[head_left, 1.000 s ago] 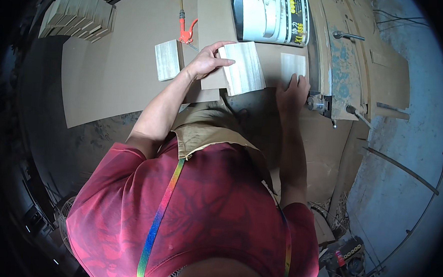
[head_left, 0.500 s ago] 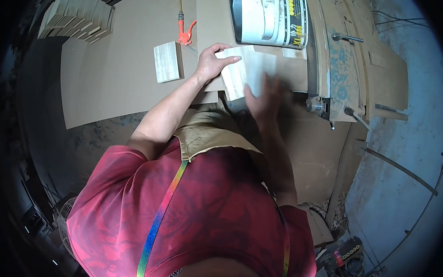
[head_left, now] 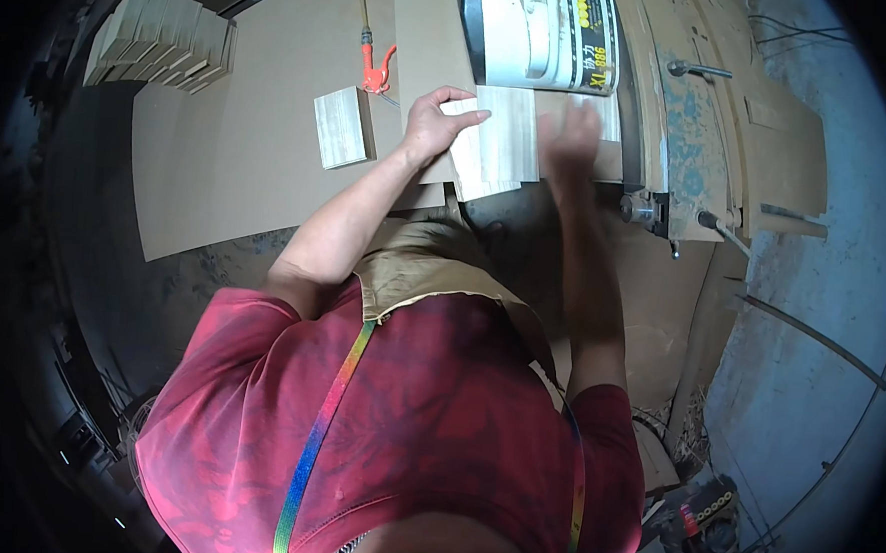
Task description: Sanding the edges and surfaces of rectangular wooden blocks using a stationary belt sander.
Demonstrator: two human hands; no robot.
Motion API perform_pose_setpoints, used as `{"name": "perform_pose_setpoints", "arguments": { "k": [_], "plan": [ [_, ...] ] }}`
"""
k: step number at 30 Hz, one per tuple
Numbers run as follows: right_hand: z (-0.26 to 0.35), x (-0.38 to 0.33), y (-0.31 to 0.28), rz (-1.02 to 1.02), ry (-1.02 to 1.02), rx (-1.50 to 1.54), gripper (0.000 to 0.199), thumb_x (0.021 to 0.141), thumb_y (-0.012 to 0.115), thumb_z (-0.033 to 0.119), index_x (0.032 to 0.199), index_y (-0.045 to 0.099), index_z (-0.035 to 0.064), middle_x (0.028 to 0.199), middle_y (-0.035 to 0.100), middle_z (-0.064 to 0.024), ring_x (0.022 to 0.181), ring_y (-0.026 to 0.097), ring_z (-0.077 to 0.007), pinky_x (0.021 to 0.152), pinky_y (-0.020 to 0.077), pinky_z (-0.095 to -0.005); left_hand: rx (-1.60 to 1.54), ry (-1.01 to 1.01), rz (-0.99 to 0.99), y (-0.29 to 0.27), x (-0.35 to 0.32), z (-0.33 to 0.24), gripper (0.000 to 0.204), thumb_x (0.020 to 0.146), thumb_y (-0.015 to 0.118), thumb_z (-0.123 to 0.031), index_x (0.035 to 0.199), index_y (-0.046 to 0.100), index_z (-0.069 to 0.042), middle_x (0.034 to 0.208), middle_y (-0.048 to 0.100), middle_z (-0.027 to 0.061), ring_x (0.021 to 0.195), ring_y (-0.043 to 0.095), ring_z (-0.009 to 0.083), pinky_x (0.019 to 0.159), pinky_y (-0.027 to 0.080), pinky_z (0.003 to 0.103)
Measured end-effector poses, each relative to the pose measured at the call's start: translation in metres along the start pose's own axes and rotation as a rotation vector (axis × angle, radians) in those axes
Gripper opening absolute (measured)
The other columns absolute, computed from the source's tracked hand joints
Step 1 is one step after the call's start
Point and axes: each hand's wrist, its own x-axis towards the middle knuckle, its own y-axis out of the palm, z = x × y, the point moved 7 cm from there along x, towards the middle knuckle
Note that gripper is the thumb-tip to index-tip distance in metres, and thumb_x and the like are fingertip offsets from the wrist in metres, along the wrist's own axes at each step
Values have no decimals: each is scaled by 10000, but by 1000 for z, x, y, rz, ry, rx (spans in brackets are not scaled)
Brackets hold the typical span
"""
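My left hand (head_left: 436, 128) grips the left side of pale wooden boards, its thumb lying over the top and its fingers curled along the edge. The upper board (head_left: 509, 135) overlaps a tilted lower board (head_left: 461, 157) at the table's near edge. To the right, my right hand (head_left: 570, 141) is smeared by motion, so its fingers cannot be read. It is apart from the left hand's boards and close to another pale board (head_left: 609, 120), partly covered by the hand, in front of the white plastic jug (head_left: 530, 41).
A small stack of pale boards (head_left: 341, 129) lies left of my left hand. Behind it is a red air blow gun (head_left: 376, 70) on a hose. Several more boards (head_left: 160, 36) stand in rows at the far left. A worn machine with metal handles (head_left: 683, 124) borders the right.
My right hand has moved right, away from the board it was at, toward the board by the jug. That upper board now lies squarer across the lower one. My left hand keeps its grip.
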Motion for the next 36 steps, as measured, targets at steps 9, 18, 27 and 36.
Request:
{"name": "perform_pose_setpoints", "arguments": {
  "k": [9, 18, 27, 36],
  "plan": [
    [2, -80, -56, 207, 61, -212, 658, 852, 875, 241, 1399, 630, -31, 1460, 572, -310, 1259, 611, -536, 1071, 558, -592, -19, 14, -26, -17, -8, 1, 407, 949, 911, -91, 1317, 764, 3, 1098, 799, 117, 930, 756, 169, 850, 647, 268],
    [-30, 5, -19, -80, -336, -278, 504, 935, 800, 152, 1380, 676, -50, 1418, 632, -300, 1335, 612, -493, 1116, 563, -549, -288, -78, 216, -12, 0, 13, 337, 986, 896, -134, 1278, 794, 1, 1022, 792, 80, 832, 711, 131, 773, 614, 257],
    [51, -69, -14, 314, -24, -80, 528, 950, 860, 279, 1348, 693, -24, 1396, 631, -308, 1227, 633, -457, 1009, 587, -518, -41, -41, -87, -5, -2, 11, 283, 1017, 861, -107, 1272, 801, 1, 1004, 788, 66, 799, 690, 103, 748, 592, 236],
    [38, -56, -34, 238, -63, -306, 646, 932, 853, 307, 1458, 642, -3, 1510, 533, -316, 1326, 574, -507, 1079, 539, -574, -359, -124, 58, -27, -11, -3, 369, 1034, 784, -2, 1398, 725, 8, 1138, 792, 97, 896, 756, 137, 845, 655, 253]
  ]
}}
